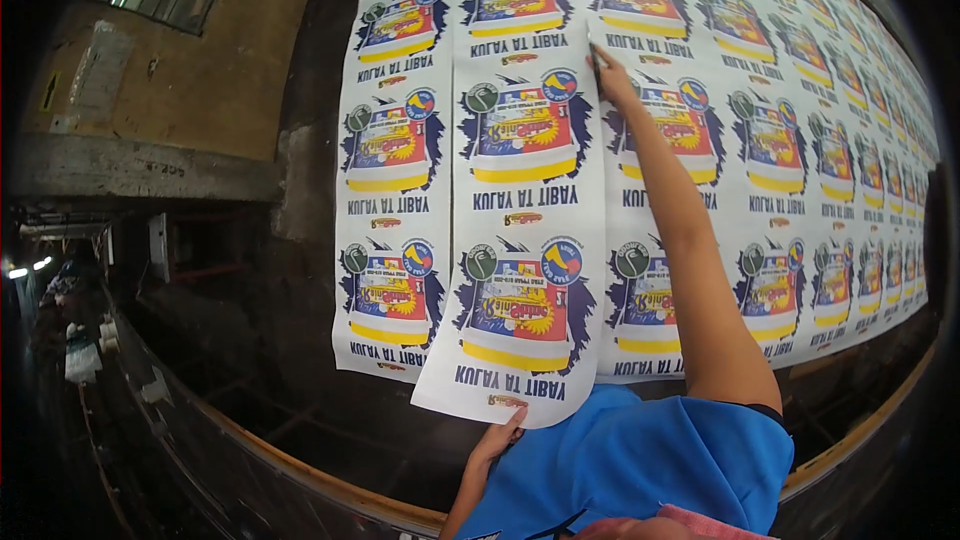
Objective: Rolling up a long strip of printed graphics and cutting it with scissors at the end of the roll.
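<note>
A large white sheet (725, 200) printed with rows of the same colourful design lies spread over a dark table. One long strip (525, 210) of it comes toward me, its near end lifted and curving over the sheet's front edge. My left hand (497, 437) pinches this near end, thumb on top and fingers mostly hidden beneath. Farther up, my right hand (615, 82) is closed on a slim dark tool (598, 60), seemingly a cutter knife, at the strip's right edge. A split runs from there down toward me. Another printed strip (390, 225) lies flat to the left.
The dark tabletop (390, 430) shows in front of the sheet, bounded by a wooden edge (330, 485). A brown wall (180, 70) with a window and a concrete ledge (150, 168) stands on the left. A dim aisle with lights (30, 268) runs along the far left.
</note>
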A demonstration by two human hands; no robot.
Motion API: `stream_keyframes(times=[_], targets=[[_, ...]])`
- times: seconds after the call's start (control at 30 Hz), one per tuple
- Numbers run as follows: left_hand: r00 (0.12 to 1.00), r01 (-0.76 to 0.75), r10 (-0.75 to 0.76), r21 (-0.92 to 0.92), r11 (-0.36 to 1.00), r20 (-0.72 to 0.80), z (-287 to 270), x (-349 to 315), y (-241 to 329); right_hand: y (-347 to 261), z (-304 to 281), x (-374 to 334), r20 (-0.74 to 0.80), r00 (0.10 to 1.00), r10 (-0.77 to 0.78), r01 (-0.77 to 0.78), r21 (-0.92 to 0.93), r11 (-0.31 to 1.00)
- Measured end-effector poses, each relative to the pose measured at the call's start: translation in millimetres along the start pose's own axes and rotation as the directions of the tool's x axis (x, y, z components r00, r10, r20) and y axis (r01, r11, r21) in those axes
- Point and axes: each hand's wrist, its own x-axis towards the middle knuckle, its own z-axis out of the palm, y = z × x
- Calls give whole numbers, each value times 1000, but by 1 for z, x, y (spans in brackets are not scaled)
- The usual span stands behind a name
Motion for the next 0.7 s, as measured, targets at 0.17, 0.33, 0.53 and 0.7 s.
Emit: stream_keyframes(times=[0.17, 0.33, 0.53, 0.7], targets=[[1000, -22, 20, -130, 991, -15, 4, -5, -5, -30, -1, 89, -12, 997, 77, -77, 33, 997], [996, -42, 31, -125, 991, -88, 11, 1, -15, -46, -9, 84, 38, 996, -78, 71, 159, 985], [990, 45, -82, 282, 958, 118, -10, -6, -3, 0, -16, -52, 109, 994, -22, -6, 248, 969], [881, -403, 472, 510, 760, -8, -2, -11, 37, 33, -58, -215, 150, 984, 95, -127, 224, 966]])
